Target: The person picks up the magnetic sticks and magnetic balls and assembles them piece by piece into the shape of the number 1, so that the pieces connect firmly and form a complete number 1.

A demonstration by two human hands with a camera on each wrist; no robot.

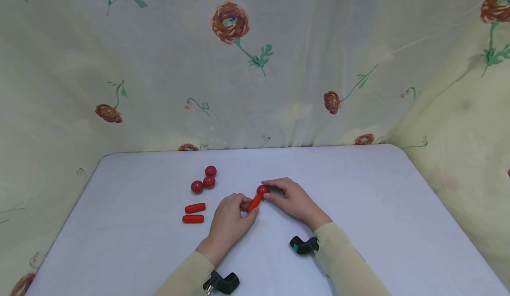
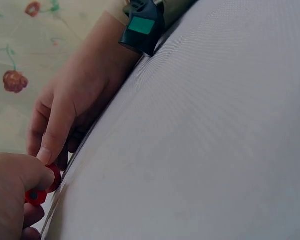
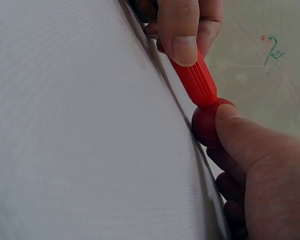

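Note:
Between finger and thumb, my left hand (image 1: pixel 230 220) pinches a bright red ribbed plastic handle (image 3: pixel 196 82). My right hand (image 1: pixel 292 200) grips a dark red ball (image 3: pixel 206 125) with thumb and fingers. One end of the handle meets the ball, and the two stand in line at a slant just above the white table. Whether they are joined or only touching, I cannot tell. In the left wrist view, a small dark hole shows in the handle's near end (image 2: pixel 36 196), while fingers hide much of the ball.
Three more dark red balls (image 1: pixel 209 182) lie grouped to the left on the white table (image 1: pixel 131 243). Nearer, two red handles (image 1: pixel 193 218) lie side by side. Flowered cloth (image 1: pixel 295 66) hangs behind the table's far edge.

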